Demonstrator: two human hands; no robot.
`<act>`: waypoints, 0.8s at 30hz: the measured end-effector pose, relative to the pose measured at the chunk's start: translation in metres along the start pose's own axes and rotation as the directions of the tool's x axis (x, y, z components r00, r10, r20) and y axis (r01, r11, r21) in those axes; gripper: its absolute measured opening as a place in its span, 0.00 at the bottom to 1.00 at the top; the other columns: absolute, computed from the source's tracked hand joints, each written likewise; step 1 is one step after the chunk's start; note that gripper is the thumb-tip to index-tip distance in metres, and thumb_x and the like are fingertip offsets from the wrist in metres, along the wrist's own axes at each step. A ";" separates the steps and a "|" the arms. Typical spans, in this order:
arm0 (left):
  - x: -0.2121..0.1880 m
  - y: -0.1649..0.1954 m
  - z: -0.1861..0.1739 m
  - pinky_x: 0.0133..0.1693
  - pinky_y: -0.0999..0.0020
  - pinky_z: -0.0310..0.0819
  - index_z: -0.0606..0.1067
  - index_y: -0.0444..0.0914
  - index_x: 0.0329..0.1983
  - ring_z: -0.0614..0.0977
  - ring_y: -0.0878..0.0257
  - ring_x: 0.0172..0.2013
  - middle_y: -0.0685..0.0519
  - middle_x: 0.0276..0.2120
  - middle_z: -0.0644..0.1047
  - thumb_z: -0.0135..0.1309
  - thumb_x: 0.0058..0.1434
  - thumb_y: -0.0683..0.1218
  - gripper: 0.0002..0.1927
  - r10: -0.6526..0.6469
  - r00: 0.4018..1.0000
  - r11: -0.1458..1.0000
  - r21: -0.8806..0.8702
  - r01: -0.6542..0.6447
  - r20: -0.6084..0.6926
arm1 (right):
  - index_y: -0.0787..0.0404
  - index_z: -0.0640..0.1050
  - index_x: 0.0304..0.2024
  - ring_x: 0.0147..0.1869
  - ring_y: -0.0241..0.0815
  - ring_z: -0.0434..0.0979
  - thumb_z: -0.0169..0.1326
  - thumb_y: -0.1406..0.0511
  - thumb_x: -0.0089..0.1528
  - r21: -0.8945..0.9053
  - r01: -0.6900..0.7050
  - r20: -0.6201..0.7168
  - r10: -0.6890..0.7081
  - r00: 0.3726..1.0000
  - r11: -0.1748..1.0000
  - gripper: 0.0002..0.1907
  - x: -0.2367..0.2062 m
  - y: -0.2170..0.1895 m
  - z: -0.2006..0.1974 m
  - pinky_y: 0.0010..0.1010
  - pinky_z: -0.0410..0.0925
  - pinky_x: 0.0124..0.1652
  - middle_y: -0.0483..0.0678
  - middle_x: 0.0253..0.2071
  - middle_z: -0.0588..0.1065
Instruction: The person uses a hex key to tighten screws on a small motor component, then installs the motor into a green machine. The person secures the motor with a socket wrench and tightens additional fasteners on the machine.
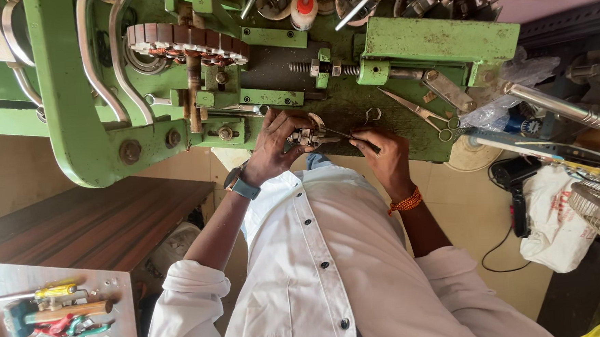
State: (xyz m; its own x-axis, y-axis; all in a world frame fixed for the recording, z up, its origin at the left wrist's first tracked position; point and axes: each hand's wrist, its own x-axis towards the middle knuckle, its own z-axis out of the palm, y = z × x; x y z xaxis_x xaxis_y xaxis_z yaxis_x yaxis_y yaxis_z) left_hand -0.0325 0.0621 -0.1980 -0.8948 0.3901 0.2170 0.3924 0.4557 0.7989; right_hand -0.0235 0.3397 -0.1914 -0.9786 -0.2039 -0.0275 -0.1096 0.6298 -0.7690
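Observation:
My left hand, with a grey-strapped watch on its wrist, is shut on a small metal part at the front edge of the green machine. My right hand, with an orange bead bracelet on its wrist, pinches a thin dark pointed tool. The tool's tip touches the small part. Both hands are close together above my white buttoned shirt.
Scissors lie on the machine bed right of my hands. A wound stator and a red-capped bottle sit further back. A brown bench and a metal table with hand tools are at left. A white bag lies on the floor at right.

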 end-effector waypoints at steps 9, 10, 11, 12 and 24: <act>0.004 0.002 -0.002 0.59 0.52 0.61 0.72 0.41 0.56 0.75 0.51 0.56 0.51 0.55 0.76 0.65 0.58 0.48 0.24 0.018 0.998 1.000 -0.004 -0.018 0.058 | 0.62 0.82 0.44 0.47 0.48 0.83 0.64 0.70 0.61 -0.109 0.262 -0.044 -0.268 0.962 0.959 0.09 0.000 -0.002 -0.002 0.34 0.76 0.48 0.50 0.46 0.82; 0.004 0.002 -0.002 0.60 0.52 0.61 0.72 0.41 0.55 0.75 0.52 0.56 0.51 0.55 0.76 0.65 0.58 0.48 0.23 0.010 0.998 1.000 0.002 -0.010 0.058 | 0.62 0.82 0.44 0.49 0.47 0.83 0.64 0.71 0.61 -0.131 0.293 -0.041 -0.301 0.953 0.947 0.08 0.002 0.000 -0.002 0.35 0.76 0.48 0.49 0.46 0.82; 0.003 0.002 -0.003 0.60 0.52 0.60 0.72 0.41 0.55 0.75 0.52 0.56 0.51 0.55 0.76 0.64 0.58 0.47 0.22 0.002 0.998 1.000 0.008 -0.003 0.058 | 0.63 0.82 0.43 0.46 0.46 0.83 0.64 0.70 0.62 -0.142 0.322 -0.029 -0.329 0.944 0.936 0.07 0.005 0.003 -0.003 0.34 0.77 0.46 0.49 0.45 0.82; 0.003 0.002 -0.003 0.61 0.52 0.60 0.73 0.41 0.55 0.75 0.52 0.57 0.51 0.55 0.76 0.64 0.58 0.47 0.22 -0.005 0.998 1.000 0.015 0.004 0.059 | 0.63 0.83 0.42 0.44 0.46 0.83 0.64 0.69 0.62 -0.153 0.349 -0.018 -0.356 0.934 0.924 0.07 0.008 0.007 -0.004 0.34 0.77 0.44 0.50 0.44 0.82; 0.001 0.001 0.000 0.63 0.51 0.61 0.72 0.40 0.56 0.75 0.52 0.57 0.51 0.54 0.76 0.64 0.58 0.46 0.23 0.035 0.997 0.998 0.048 -0.039 0.069 | 0.68 0.78 0.49 0.30 0.39 0.83 0.56 0.64 0.69 0.504 -0.356 0.352 0.190 0.917 0.787 0.12 0.011 0.015 -0.008 0.29 0.78 0.29 0.52 0.31 0.81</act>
State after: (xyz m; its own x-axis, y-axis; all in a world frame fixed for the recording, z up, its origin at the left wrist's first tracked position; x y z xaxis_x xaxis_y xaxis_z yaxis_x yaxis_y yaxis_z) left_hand -0.0328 0.0630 -0.1976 -0.8636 0.4600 0.2062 0.4366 0.4779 0.7623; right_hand -0.0377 0.3525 -0.1980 -0.8567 -0.3309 -0.3957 0.3502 0.1900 -0.9172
